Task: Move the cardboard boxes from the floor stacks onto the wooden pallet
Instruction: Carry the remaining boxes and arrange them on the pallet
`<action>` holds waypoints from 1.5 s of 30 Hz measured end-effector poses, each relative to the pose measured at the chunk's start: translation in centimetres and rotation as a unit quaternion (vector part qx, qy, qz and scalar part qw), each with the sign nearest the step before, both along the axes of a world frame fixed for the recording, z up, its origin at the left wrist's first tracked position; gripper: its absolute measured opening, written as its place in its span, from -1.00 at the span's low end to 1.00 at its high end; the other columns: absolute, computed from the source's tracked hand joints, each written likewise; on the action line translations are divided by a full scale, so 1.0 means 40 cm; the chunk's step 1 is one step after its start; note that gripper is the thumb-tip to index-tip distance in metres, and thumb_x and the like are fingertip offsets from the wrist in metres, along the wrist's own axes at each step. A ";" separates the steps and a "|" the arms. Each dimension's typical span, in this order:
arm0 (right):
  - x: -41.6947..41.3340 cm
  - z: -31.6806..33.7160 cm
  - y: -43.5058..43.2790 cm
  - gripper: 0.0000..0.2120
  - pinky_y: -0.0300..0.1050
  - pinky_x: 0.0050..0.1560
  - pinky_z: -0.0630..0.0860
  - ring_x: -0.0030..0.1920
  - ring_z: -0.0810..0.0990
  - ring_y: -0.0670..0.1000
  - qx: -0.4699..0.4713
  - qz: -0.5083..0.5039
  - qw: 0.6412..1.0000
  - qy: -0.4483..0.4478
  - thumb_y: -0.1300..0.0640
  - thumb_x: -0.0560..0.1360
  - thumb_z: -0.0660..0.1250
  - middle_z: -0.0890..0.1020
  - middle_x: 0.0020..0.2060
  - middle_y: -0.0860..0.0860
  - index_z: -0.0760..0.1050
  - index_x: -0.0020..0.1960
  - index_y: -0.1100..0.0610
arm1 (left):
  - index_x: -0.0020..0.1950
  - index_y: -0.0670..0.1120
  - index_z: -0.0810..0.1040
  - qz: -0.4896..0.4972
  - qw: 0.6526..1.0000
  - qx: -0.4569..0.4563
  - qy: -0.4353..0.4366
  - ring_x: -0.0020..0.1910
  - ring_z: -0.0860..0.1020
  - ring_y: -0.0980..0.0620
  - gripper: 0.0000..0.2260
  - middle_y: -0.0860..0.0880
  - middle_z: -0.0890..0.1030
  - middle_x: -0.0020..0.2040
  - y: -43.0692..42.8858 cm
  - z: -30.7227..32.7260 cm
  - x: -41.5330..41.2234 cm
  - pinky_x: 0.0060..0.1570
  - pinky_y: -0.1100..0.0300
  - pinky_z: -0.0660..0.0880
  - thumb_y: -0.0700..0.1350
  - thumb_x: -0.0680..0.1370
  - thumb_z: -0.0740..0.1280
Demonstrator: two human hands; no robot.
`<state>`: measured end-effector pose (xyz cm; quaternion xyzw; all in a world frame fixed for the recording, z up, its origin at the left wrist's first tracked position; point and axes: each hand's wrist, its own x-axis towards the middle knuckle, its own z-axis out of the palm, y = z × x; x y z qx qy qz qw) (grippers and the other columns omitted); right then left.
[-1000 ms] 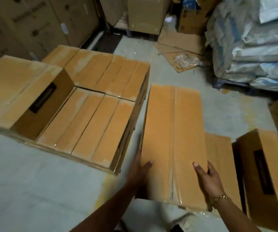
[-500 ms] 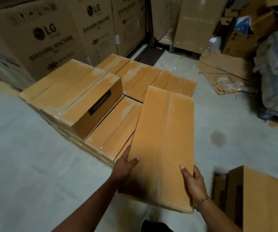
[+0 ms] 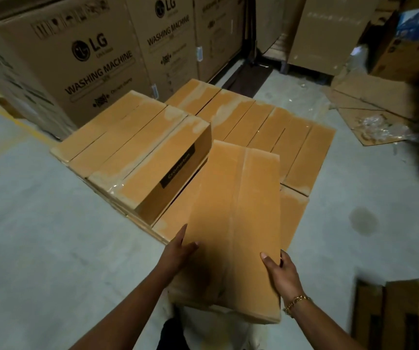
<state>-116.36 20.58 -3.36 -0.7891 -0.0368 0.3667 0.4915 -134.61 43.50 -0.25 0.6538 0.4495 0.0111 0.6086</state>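
Grips long, stiff box (image 3: 238,210) by its near-end side edges with left hand (image 3: 178,251) and right hand (image 3: 282,274), above stacked boxes (image 3: 266,122); seems fairly light, taped top probably slick.

Big carton (image 3: 89,79) at left: "LG" logo, "WASHING MACHINE" below it, and a row of handling symbols near the top edge; the smaller print is too blurred to read. Next carton (image 3: 170,34) to its right: "LG", "WASHING MACHINE". Black label (image 3: 178,170) on the end face of the upper stacked box (image 3: 150,152): "Crompton".
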 end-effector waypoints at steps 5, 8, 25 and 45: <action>-0.080 -0.054 0.172 -0.43 0.01 0.28 0.47 0.28 0.56 0.08 -0.027 -0.031 0.999 0.015 -0.08 0.52 0.45 0.59 0.30 0.02 0.42 0.45 0.09 | 0.51 0.28 0.35 -0.054 0.998 0.003 0.013 0.28 0.56 0.01 -0.33 0.16 0.60 0.28 0.218 -0.066 -0.045 0.23 0.00 0.54 0.38 0.44 0.43; -0.143 -0.076 0.271 -0.26 0.05 0.44 0.31 0.50 0.36 0.15 -0.065 -0.059 0.996 0.021 -0.07 0.55 0.44 0.39 0.51 0.10 0.23 0.60 0.15 | 0.53 0.25 0.33 -0.074 0.997 -0.013 0.020 0.25 0.58 -0.01 -0.20 0.08 0.61 0.28 0.350 -0.106 -0.058 0.29 -0.13 0.54 0.41 0.34 0.46; -0.267 -0.163 0.523 -0.51 0.02 0.36 0.43 0.18 0.54 0.04 -0.098 -0.144 0.980 0.093 0.17 0.57 0.43 0.57 0.25 0.00 0.35 0.44 0.03 | 0.27 0.02 0.46 -0.165 0.974 0.045 0.152 0.06 0.55 -0.04 -0.71 0.00 0.55 0.09 0.610 -0.204 -0.080 0.07 0.05 0.54 -0.22 0.58 0.33; -0.257 -0.216 0.528 -0.29 0.25 0.30 0.51 0.37 0.46 0.19 -0.142 -0.124 0.972 0.141 -0.29 0.55 0.32 0.44 0.45 0.04 0.21 0.59 -0.05 | 0.22 -0.16 0.51 0.053 0.913 -0.302 0.268 0.23 0.54 -0.21 -0.35 -0.19 0.56 0.29 0.626 -0.246 -0.265 0.30 -0.18 0.51 0.27 0.36 0.55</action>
